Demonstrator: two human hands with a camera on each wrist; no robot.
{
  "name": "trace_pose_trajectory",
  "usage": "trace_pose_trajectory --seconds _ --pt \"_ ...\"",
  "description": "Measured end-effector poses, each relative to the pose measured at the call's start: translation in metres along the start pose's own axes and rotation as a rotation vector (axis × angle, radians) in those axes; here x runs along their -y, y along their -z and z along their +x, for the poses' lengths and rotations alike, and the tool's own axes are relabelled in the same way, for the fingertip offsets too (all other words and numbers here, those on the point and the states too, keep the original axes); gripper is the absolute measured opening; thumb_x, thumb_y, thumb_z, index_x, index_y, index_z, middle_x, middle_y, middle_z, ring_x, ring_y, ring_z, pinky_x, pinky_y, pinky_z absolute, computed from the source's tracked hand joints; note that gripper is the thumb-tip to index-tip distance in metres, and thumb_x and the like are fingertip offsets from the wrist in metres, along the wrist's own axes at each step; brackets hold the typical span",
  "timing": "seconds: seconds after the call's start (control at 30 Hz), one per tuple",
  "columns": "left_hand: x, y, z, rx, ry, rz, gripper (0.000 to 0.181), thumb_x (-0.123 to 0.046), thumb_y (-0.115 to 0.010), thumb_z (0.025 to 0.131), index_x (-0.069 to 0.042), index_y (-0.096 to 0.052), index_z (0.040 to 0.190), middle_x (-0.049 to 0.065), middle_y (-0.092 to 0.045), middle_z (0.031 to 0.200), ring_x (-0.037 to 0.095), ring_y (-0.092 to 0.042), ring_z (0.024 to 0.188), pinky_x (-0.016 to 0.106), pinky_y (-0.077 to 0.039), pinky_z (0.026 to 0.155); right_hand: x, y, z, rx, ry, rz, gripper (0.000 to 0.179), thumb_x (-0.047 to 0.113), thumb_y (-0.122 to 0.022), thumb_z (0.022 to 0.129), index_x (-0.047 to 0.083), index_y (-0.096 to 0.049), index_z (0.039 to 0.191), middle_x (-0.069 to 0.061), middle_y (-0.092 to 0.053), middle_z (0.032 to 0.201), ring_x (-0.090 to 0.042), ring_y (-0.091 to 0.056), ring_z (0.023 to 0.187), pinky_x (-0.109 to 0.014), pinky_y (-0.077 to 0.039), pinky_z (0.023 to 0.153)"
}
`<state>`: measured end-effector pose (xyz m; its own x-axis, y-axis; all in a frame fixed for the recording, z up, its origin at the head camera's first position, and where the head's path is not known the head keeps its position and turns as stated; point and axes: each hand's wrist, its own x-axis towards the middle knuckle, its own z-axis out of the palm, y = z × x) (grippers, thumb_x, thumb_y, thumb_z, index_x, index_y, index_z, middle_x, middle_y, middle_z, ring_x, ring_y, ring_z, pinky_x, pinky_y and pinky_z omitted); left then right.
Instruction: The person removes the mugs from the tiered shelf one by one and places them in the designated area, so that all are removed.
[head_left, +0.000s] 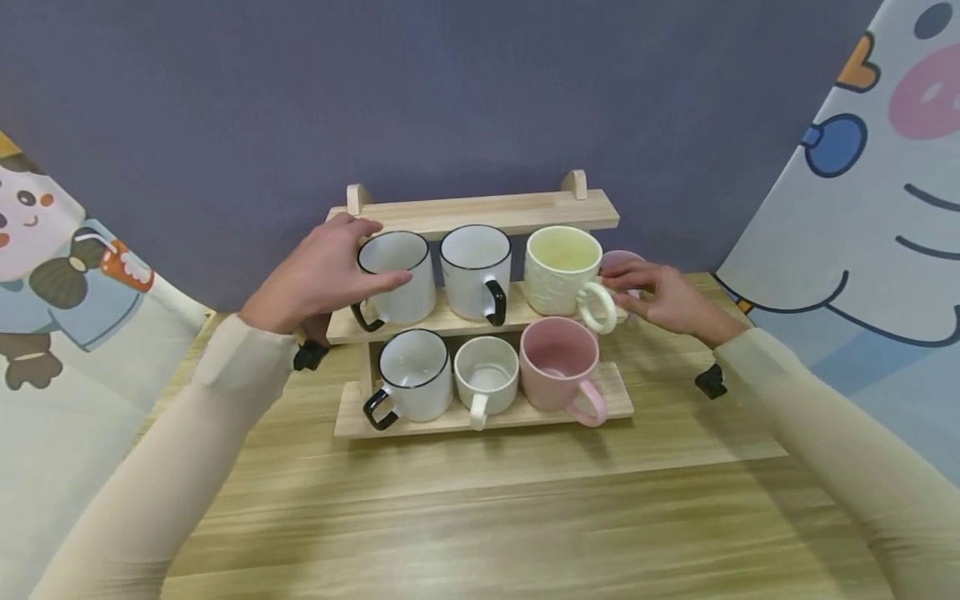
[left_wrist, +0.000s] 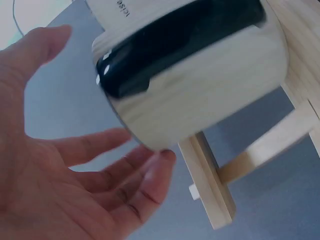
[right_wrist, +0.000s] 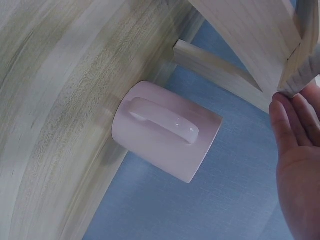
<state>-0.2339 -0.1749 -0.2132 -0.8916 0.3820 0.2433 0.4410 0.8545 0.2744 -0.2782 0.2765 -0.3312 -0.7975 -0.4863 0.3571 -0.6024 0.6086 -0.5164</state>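
My left hand [head_left: 318, 275] spreads its thumb and fingers about the rim of a white mug with a black handle [head_left: 408, 287]. In the left wrist view, its fingertips lie against the side of that mug [left_wrist: 210, 85], fingers loosely bent. My right hand [head_left: 663, 300] holds the right end of the middle shelf of a wooden rack [head_left: 480, 215], beside a pale yellow mug [head_left: 551, 287]. The right wrist view shows its fingertips at the shelf's corner [right_wrist: 295, 75]; the thumb is hidden there. Behind this hand stands a light pink mug [right_wrist: 160, 132], on the table.
Another white mug with a black handle [head_left: 472, 287] stands mid-shelf. The bottom shelf bears a white black-rimmed mug [head_left: 420, 400], a small cream cup [head_left: 487, 396] and a pink mug [head_left: 551, 383]. Wooden table [head_left: 480, 517] lies in front; a grey-blue backdrop [head_left: 480, 92] rises behind.
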Motion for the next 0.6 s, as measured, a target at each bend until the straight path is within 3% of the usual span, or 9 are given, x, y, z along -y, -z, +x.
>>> trace_pose_trajectory --seconds 0.2,0.4,0.6 --pt "-0.0025 -0.0038 0.0061 0.036 0.060 0.019 0.082 -0.056 -0.065 0.080 0.006 -0.050 0.131 0.024 -0.047 0.129 0.036 -0.041 0.119 0.050 -0.036 0.096 0.0009 0.0000 0.0004 0.003 -0.006 0.005 0.028 0.012 -0.069 0.088 0.004 -0.068 0.115 -0.012 -0.058 0.124 -0.029 -0.049 0.118 -0.017 -0.040 0.086" --pt "-0.0024 -0.0056 0.0081 0.016 0.047 0.020 0.075 -0.051 -0.066 0.082 0.006 -0.053 0.127 0.024 -0.051 0.125 0.036 -0.042 0.117 0.048 -0.036 0.095 0.0012 0.0015 0.0008 -0.006 0.003 0.007 0.028 0.010 -0.069 0.087 0.002 -0.068 0.114 -0.013 -0.058 0.124 -0.030 -0.048 0.119 -0.018 -0.040 0.087" --pt "-0.0012 -0.0077 0.0083 -0.032 0.065 -0.032 0.079 -0.051 -0.070 0.076 0.005 -0.052 0.129 0.020 -0.055 0.123 0.034 -0.047 0.113 0.049 -0.039 0.091 0.0022 0.0009 -0.0005 0.004 -0.009 0.008 0.028 0.013 -0.068 0.088 0.003 -0.068 0.114 -0.012 -0.058 0.124 -0.030 -0.048 0.119 -0.019 -0.040 0.087"
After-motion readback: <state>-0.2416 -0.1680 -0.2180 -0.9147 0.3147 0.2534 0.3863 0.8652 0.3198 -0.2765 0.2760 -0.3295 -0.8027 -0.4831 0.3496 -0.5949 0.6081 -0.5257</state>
